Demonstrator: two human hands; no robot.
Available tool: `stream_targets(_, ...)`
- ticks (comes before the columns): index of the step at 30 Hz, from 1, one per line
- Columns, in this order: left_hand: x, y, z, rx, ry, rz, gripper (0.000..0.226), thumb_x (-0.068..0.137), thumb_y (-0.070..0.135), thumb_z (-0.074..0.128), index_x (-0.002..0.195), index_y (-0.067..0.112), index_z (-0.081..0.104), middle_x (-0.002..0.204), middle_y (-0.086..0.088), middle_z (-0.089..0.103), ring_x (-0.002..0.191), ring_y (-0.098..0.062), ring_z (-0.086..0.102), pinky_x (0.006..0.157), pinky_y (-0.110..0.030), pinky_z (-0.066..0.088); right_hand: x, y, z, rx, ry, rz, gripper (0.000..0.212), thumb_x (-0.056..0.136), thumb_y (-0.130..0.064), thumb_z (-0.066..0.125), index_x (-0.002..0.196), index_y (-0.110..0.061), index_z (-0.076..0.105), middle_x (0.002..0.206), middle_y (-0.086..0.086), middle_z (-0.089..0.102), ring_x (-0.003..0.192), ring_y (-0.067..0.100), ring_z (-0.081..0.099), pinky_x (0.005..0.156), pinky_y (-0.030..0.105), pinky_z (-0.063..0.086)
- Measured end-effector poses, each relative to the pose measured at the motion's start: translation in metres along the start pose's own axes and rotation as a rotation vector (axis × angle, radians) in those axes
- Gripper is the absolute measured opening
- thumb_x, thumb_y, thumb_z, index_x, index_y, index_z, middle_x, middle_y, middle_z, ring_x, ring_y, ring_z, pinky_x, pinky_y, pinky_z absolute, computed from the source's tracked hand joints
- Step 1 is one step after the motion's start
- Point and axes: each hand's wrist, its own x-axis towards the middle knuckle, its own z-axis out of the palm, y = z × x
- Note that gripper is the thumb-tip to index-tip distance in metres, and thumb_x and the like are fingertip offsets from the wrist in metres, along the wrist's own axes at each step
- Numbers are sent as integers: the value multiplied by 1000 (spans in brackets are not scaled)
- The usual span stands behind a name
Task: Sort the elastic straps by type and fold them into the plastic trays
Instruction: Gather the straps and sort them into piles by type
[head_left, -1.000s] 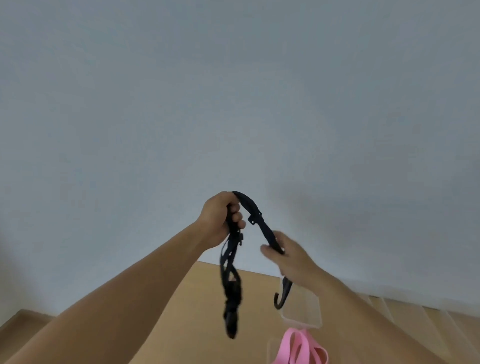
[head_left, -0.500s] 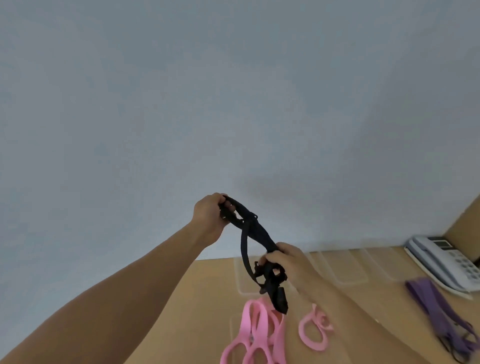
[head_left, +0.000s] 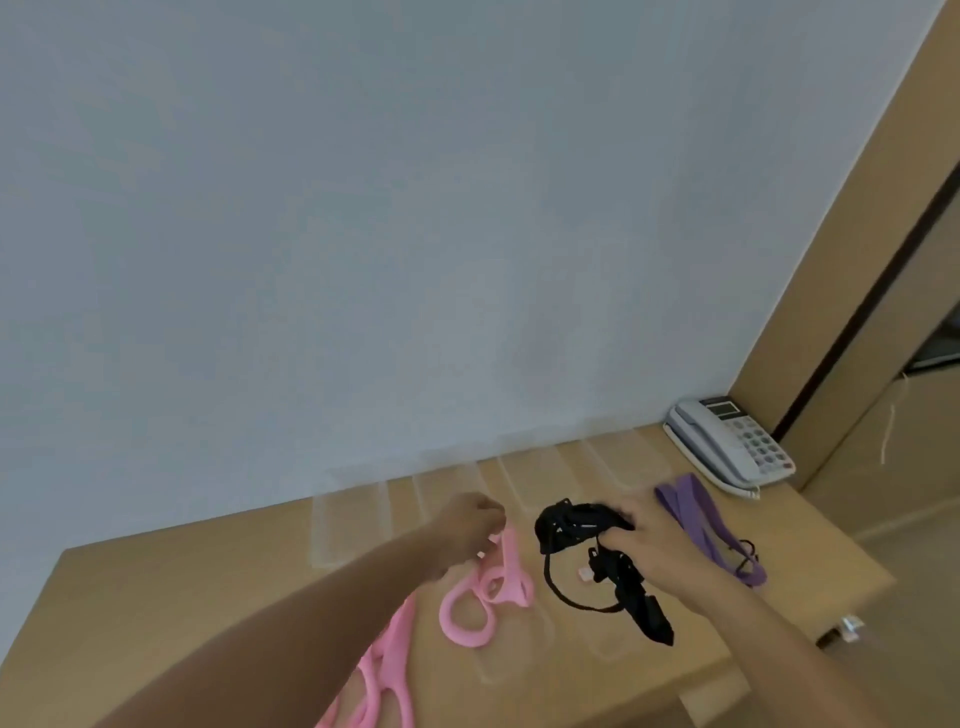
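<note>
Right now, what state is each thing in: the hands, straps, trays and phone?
Left hand: pinches the top of a pink strap.
Right hand: grips the black strap.
Pink strap: lifted at one end, loop on the table.
Black strap: bunched at the hand, tail trailing on the table.
Purple strap: lying loose, untouched, beside the phone.
Clear trays: open-topped, in a row by the wall.
Phone: handset on its cradle.

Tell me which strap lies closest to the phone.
The purple strap: it lies right beside the phone, at the desk's right end. The black strap and the pink strap lie farther left.
</note>
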Motion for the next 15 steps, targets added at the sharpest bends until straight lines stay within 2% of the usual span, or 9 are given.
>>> stream_targets(4, 20, 10, 73, 148, -28, -14, 30, 94, 16, 51, 123, 14, 59, 112, -7, 63, 102, -23, 64, 81, -35, 54, 10, 54, -37, -51, 56, 13, 29, 92, -3, 52, 110, -22, 65, 91, 3, 71, 78, 10, 68, 70, 24, 53)
stream_targets(7, 28, 15, 111, 244, -33, -27, 37, 93, 19, 53, 130, 15, 57, 124, -1, 61, 114, -22, 60, 93, -33, 50, 18, 77, -56, -28, 71, -20, 31, 94, 2, 48, 112, -19, 62, 93, 8, 71, 69, -2, 66, 59, 11, 47)
stream_targets(10, 32, 15, 133, 250, -20, -67, 39, 95, 19, 52, 133, 13, 54, 131, -4, 58, 117, -20, 56, 96, -29, 46, 31, 97, -60, 5, 59, -44, 33, 97, -3, 48, 117, -28, 56, 97, -5, 70, 77, -7, 65, 65, 11, 49)
stream_targets(12, 32, 12, 139, 250, 16, -89, 38, 96, 20, 52, 133, 13, 54, 131, -4, 58, 115, -19, 56, 93, -27, 45, 42, 111, -54, -30, 61, -54, 34, 97, -7, 50, 124, -25, 56, 99, -12, 67, 85, -3, 64, 72, 15, 49)
stream_targets(15, 30, 4, 139, 272, 53, -128, 37, 96, 22, 52, 133, 15, 54, 130, -1, 58, 113, -17, 55, 91, -26, 44, 56, 129, -35, -145, 16, -23, 33, 96, -10, 49, 125, -25, 54, 99, -14, 64, 85, 1, 60, 71, 15, 46)
